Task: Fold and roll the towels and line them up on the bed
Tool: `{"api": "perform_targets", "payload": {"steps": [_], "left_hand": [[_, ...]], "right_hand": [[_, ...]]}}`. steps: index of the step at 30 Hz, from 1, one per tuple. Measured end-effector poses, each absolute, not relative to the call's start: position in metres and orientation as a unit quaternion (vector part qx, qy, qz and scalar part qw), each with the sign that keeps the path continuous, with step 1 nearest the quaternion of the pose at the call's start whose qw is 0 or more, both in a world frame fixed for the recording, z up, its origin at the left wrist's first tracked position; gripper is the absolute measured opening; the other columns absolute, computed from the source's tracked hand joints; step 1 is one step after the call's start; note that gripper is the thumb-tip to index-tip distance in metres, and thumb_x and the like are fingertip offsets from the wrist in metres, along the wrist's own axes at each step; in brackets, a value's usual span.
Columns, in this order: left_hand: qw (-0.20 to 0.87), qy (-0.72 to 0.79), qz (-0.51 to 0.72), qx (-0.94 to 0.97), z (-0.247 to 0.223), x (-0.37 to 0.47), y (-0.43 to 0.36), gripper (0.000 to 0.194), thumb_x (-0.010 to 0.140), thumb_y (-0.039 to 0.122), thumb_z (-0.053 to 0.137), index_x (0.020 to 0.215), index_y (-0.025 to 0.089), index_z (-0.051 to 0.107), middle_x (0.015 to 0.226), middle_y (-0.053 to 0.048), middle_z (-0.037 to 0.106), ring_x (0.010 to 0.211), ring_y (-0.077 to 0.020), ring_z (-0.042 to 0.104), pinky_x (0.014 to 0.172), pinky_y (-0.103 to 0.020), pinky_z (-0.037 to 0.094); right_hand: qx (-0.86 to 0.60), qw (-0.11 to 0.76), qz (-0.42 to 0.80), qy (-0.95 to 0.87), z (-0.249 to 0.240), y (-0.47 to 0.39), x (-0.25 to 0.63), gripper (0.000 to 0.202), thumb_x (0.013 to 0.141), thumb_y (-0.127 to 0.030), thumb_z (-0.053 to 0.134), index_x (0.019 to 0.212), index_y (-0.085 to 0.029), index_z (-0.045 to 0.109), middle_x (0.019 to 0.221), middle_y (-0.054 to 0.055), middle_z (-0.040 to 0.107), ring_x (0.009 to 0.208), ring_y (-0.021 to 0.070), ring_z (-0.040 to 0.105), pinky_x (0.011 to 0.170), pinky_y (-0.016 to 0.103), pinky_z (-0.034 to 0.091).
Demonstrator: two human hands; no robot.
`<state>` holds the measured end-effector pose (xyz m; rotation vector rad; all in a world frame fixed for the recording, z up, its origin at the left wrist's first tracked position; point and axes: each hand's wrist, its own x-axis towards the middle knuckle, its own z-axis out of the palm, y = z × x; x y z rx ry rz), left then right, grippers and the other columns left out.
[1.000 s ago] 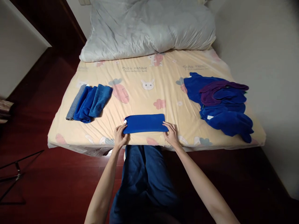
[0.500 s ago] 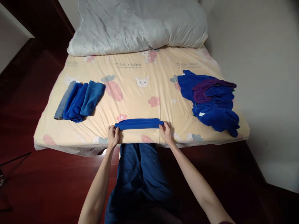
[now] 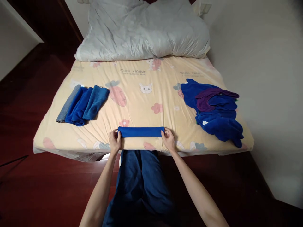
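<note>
A blue towel point(image 3: 141, 132), folded into a long narrow strip, lies crosswise near the front edge of the bed. My left hand point(image 3: 115, 140) pinches its left end between thumb and fingers. At the opposite end, my right hand point(image 3: 168, 138) grips the towel the same way. To the left rest several rolled cloths: a grey roll point(image 3: 68, 104), bright blue rolls point(image 3: 79, 108) and a lighter teal-blue roll point(image 3: 96, 102), side by side. A loose heap of blue cloths point(image 3: 222, 124) with a purple cloth point(image 3: 202, 99) among them lies on the right.
A yellow patterned sheet point(image 3: 142, 107) covers the bed. Across the far end lies a bunched grey quilt point(image 3: 142, 34). A pale wall point(image 3: 255, 78) runs along the right side, and dark red floor point(image 3: 59, 186) shows in front and at left.
The towel strip now looks flatter and more even, its upper and lower layers lined up. Both hands keep hold of its ends. The view has tilted up slightly.
</note>
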<state>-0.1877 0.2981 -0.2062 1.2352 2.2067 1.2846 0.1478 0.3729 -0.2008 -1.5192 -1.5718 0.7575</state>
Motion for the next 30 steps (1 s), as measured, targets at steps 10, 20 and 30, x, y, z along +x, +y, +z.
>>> {"api": "perform_targets", "payload": {"steps": [10,20,30], "left_hand": [[0.042,0.782,0.407,0.470,-0.196,-0.184,0.299,0.034,0.096,0.040,0.054,0.120,0.019,0.066,0.114,-0.013,0.067,0.112,-0.0279,0.059,0.100,-0.045,0.048],[0.110,0.567,0.105,0.810,-0.162,-0.184,0.322,0.073,0.087,0.004,0.036,0.158,0.022,0.035,0.163,-0.007,0.037,0.152,-0.0212,0.034,0.126,-0.043,0.026],[0.285,0.736,0.479,0.384,-0.150,-0.150,0.232,0.048,0.081,0.029,0.065,0.129,0.029,0.061,0.130,-0.015,0.066,0.126,-0.0359,0.062,0.108,-0.057,0.050]], "right_hand": [[-0.578,0.392,0.165,-0.696,-0.199,0.375,0.150,0.031,0.098,-0.035,0.052,0.121,-0.019,0.064,0.109,0.012,0.067,0.102,0.0227,0.064,0.091,0.037,0.055],[-0.367,0.054,0.069,-0.926,-0.172,0.371,0.139,0.094,0.076,0.007,0.039,0.162,-0.025,0.026,0.169,0.005,0.025,0.157,0.0223,0.022,0.127,0.049,0.020],[-0.403,0.029,0.220,-0.888,-0.134,0.431,0.148,0.053,0.092,-0.020,0.054,0.145,-0.020,0.057,0.154,0.013,0.051,0.145,0.0261,0.046,0.118,0.046,0.039]]}}
